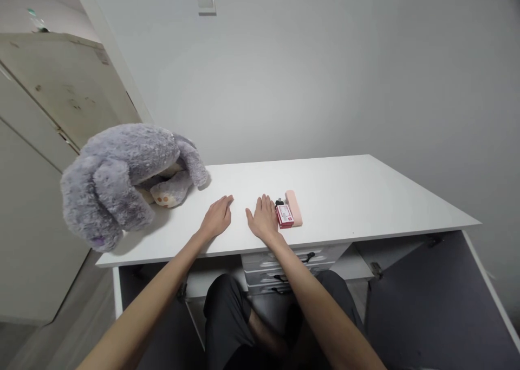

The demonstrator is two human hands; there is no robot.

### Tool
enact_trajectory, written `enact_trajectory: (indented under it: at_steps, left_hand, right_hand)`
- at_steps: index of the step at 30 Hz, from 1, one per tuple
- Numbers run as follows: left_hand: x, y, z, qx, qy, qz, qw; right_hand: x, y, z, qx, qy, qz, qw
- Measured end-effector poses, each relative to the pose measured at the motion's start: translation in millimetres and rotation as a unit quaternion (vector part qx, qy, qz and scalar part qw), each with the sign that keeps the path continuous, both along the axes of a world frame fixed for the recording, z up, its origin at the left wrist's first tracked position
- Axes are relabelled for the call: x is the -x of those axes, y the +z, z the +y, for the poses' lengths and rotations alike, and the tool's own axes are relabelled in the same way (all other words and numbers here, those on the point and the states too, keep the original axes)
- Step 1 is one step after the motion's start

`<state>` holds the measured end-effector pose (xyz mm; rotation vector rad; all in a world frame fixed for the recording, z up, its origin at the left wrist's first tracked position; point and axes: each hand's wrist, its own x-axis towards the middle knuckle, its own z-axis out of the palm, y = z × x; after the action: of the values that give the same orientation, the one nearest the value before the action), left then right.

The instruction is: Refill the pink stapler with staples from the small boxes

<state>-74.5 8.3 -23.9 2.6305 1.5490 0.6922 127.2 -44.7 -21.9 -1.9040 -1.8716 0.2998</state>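
My left hand (216,216) rests on its side on the white cabinet top (325,186), fingers stretched out and holding nothing. Palm down beside it lies my right hand (264,217), its fingers straight and the thumb apart. Just right of that hand, by its little-finger edge, is a small red and white box (285,216). A pale pink oblong case (294,208) lies along the box's right side. Behind the box a small black item (279,202) with a metal end shows in part; its kind is unclear.
A large grey plush toy (134,153) slumps on the left end of the top. Below, the left and right cabinet doors (430,305) stand open around my legs. Drawers with black handles (280,278) sit in the middle. A wall rises behind.
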Motion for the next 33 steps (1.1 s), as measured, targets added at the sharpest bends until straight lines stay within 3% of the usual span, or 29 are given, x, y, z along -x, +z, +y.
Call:
enact_trajectory:
  at_steps: [16, 33]
  left_hand:
    - [-1.0, 3.3, -0.3, 0.003, 0.001, -0.007, 1.000]
    - [-1.9, 6.6, -0.7, 0.007, -0.005, -0.008, 1.000]
  right_hand:
    - [-65.7, -9.4, 5.6, -0.006, 0.027, -0.007, 1.000]
    - [-193.8, -23.6, 21.3, -0.034, 0.062, -0.057, 0.996]
